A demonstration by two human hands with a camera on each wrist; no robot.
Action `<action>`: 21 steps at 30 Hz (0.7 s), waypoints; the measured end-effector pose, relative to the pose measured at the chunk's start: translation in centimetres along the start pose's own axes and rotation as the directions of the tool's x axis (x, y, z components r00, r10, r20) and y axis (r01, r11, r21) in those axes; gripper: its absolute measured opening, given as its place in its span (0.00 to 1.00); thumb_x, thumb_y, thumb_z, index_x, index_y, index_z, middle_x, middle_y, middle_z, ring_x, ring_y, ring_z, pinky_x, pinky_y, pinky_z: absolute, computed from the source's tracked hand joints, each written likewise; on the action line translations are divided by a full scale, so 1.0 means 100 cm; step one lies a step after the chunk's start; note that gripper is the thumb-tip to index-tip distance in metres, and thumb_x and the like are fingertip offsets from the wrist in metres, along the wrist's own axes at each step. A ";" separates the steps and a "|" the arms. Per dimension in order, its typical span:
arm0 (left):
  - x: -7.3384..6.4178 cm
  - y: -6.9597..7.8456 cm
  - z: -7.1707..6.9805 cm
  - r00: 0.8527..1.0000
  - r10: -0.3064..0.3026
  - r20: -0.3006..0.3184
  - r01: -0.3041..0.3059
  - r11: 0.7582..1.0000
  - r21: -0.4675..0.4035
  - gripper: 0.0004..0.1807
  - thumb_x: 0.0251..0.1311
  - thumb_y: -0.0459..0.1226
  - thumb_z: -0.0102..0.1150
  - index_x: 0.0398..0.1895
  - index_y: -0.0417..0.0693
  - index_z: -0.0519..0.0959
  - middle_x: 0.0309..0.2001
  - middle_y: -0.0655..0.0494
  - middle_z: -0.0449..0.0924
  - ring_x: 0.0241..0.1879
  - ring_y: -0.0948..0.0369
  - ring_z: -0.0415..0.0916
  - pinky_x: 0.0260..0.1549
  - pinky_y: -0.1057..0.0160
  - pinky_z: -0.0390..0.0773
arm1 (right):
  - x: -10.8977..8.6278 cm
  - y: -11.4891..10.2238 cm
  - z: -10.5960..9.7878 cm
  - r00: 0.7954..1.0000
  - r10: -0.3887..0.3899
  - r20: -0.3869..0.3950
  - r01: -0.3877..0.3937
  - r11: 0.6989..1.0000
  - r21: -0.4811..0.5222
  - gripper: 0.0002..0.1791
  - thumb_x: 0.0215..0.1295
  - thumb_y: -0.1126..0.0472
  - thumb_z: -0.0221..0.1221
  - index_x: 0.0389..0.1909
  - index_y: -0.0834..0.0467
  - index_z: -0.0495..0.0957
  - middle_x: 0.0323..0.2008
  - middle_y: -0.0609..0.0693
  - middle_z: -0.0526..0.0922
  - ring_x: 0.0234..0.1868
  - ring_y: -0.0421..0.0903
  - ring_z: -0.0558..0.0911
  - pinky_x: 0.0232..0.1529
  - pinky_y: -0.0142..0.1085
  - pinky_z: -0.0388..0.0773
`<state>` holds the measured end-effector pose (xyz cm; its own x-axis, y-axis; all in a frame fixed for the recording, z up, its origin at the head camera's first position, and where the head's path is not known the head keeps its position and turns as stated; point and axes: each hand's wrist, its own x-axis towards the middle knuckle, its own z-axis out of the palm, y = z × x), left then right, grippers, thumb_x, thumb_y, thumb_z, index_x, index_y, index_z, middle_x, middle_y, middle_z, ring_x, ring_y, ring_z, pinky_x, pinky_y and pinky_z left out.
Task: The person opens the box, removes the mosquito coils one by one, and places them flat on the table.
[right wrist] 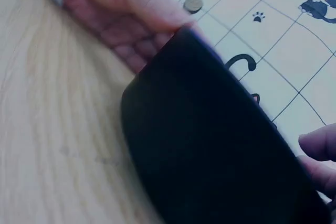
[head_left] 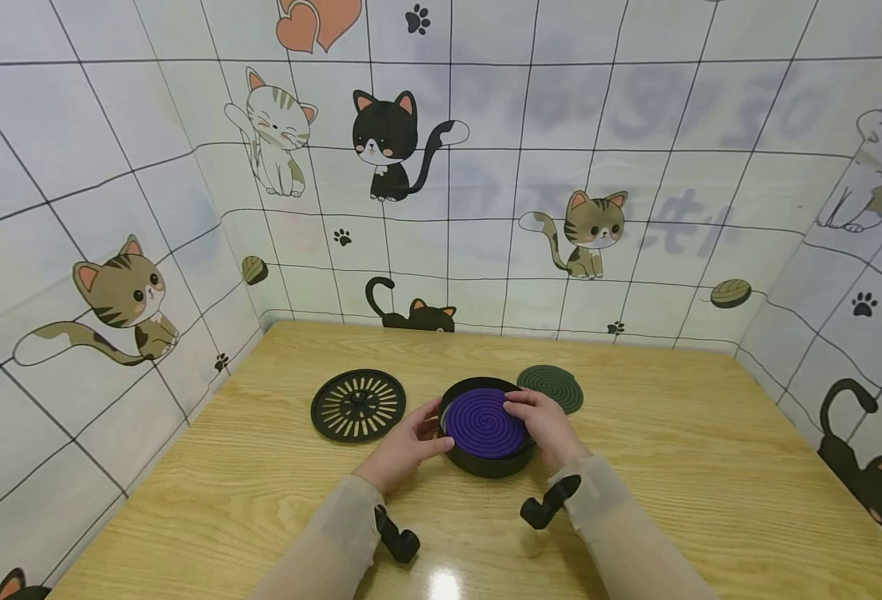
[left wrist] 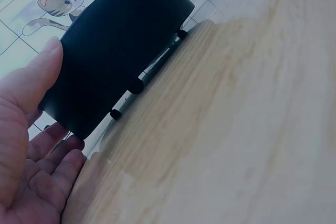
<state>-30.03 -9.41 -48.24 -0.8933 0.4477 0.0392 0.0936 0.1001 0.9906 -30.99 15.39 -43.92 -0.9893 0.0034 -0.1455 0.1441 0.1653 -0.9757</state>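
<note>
1. Nearest, two pale sleeves (head_left: 628, 517) reach in over a wooden table (head_left: 681, 433), each wrist wearing a small black mount (head_left: 398, 537).

2. The left hand (head_left: 411, 448) grips the left side of a round black dish (head_left: 488, 467). Its thumb lies along the near side, the tip beside the purple coil's left edge; whether it touches the coil I cannot tell. From the left wrist, fingers show low at the dish, near its base, and small feet (left wrist: 136, 86) show under it. Whether those feet bear on the table is unclear.

3. The right hand (head_left: 549, 423) comes over the dish's right rim. Its thumb and a fingertip sit close together on the coil's edge and seem to pinch it; the other fingers curl by the outer wall.

4. The purple coil (head_left: 484, 423), a flat round spiral, lies within the dish's rim, about level with it. Being round, it has no long axis. From the right-hand grip it stretches leftward and toward the person, so the right hand holds its far right edge, with the left hand just across.

5. Farther off, a slotted black lid (head_left: 358, 406) lies left of the dish; a green coil (head_left: 553, 385) lies behind the right hand.

6. Beyond stands a tiled wall (head_left: 486, 183) with cartoon cats (head_left: 386, 133).
</note>
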 end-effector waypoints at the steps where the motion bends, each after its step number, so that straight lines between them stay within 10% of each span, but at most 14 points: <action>1: 0.000 0.000 0.000 1.000 0.000 0.000 0.000 1.000 -0.003 0.44 0.61 0.41 0.64 0.76 0.50 0.51 0.71 0.45 0.57 0.68 0.50 0.60 0.63 0.54 0.66 | 0.000 -0.001 0.000 1.000 0.007 0.003 -0.007 1.000 0.012 0.19 0.68 0.63 0.56 0.57 0.67 0.73 0.67 0.62 0.62 0.64 0.58 0.65 0.66 0.49 0.61; 11: 0.000 0.000 -0.001 1.000 -0.006 0.007 0.007 1.000 -0.010 0.45 0.60 0.42 0.65 0.76 0.51 0.51 0.72 0.45 0.56 0.69 0.49 0.57 0.64 0.53 0.65 | 0.001 -0.013 -0.005 0.999 -0.032 0.036 0.033 0.999 -0.008 0.19 0.69 0.65 0.54 0.57 0.70 0.72 0.73 0.63 0.52 0.74 0.58 0.48 0.72 0.51 0.47; 21: 0.000 0.000 -0.001 1.000 -0.009 0.012 0.009 1.000 -0.015 0.45 0.61 0.41 0.64 0.76 0.51 0.50 0.72 0.45 0.55 0.70 0.49 0.56 0.64 0.53 0.64 | -0.002 -0.015 -0.004 0.998 -0.059 -0.014 0.058 0.995 -0.077 0.17 0.68 0.63 0.57 0.56 0.64 0.75 0.57 0.59 0.73 0.55 0.52 0.73 0.59 0.46 0.69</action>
<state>-30.06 -9.46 -48.23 -0.8886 0.4578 0.0285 0.0785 0.0905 0.9928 -31.02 15.57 -42.33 -0.9963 0.0075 -0.0854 0.0847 0.2403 -0.9670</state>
